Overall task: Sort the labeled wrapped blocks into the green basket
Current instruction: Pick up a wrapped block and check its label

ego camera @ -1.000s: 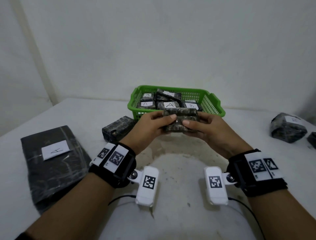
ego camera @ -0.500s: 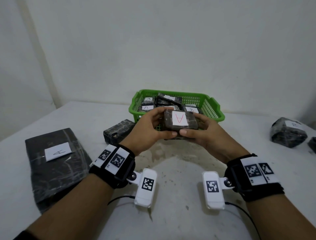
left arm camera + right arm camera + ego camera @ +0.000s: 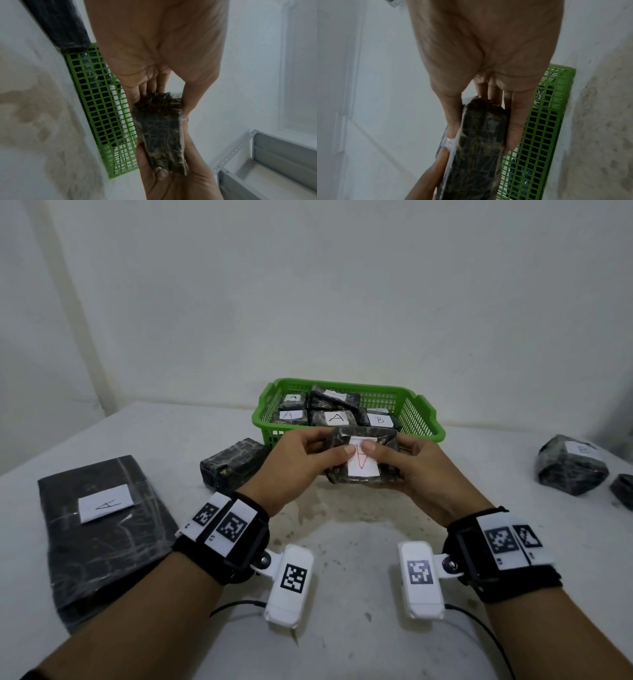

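Note:
Both hands hold one dark wrapped block just in front of the green basket. Its white label with a red letter A faces me, upside down. My left hand grips the block's left end, thumb on top. My right hand grips the right end, thumb on the label. The wrist views show the block pinched between thumbs and fingers of both hands, beside the basket's mesh wall. Several labeled blocks, marked A and B, lie inside the basket.
A dark block lies on the white table left of the basket. A large flat dark package labeled A lies at the far left. Two more wrapped bundles sit at the right edge. Grey metal shelving shows in the left wrist view.
The block has been turned in both hands: its label, hidden a second ago, came to face me, and has since tipped further so the red A reads upside down. Hands lowered slightly.

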`<state>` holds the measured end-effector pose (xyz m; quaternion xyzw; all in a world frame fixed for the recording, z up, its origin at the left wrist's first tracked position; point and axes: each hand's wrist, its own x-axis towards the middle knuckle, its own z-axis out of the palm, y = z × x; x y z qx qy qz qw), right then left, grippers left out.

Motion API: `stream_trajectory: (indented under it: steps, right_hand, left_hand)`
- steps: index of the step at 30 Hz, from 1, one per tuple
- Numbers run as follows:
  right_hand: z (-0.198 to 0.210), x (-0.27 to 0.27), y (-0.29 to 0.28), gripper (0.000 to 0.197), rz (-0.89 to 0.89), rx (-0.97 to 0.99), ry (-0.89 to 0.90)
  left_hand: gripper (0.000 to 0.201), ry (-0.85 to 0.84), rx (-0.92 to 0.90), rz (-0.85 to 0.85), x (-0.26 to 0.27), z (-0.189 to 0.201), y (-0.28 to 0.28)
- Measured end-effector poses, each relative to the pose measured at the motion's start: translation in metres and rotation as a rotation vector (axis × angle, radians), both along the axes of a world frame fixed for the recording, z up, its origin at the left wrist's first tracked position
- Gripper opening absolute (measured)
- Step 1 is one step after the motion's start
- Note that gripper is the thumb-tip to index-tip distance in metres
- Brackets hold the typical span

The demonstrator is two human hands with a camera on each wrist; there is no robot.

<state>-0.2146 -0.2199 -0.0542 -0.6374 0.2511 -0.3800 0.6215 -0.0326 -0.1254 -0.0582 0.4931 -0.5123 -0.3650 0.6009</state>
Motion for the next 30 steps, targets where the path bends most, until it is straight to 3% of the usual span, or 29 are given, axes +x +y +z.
stream_trajectory:
  steps: [7,10,16,22,26,30]
  right_hand:
    - [-0.002,0.003,0.001,0.057,0.018,-0.015,-0.012]
    - [-0.003,0.002,-0.001,0.054,-0.004,-0.049,-0.007]
    - [-0.002,0.001,-0.001,0.051,0.006,-0.022,-0.001]
    - [-0.004,0.002,0.000,0.051,0.016,-0.042,0.012]
    - [-0.001,-0.001,0.000,0.041,0.015,-0.065,0.020]
    - [-0.001,0.001,0.002,0.043,-0.006,-0.068,0.018]
  left_hand:
    - [0.030,0.044,-0.016,0.041,0.008,-0.001,-0.003]
    - [0.038,0.050,0.006,-0.002,0.008,0.000,-0.003]
    - [0.035,-0.040,-0.004,0.023,0.006,-0.002,-0.003]
    - [0.033,-0.014,-0.007,0.040,0.009,-0.003,-0.004]
    - [0.043,0.007,0.016,-0.013,0.009,-0.003,-0.003]
    - [0.032,-0.075,-0.002,0.011,0.006,-0.002,-0.001]
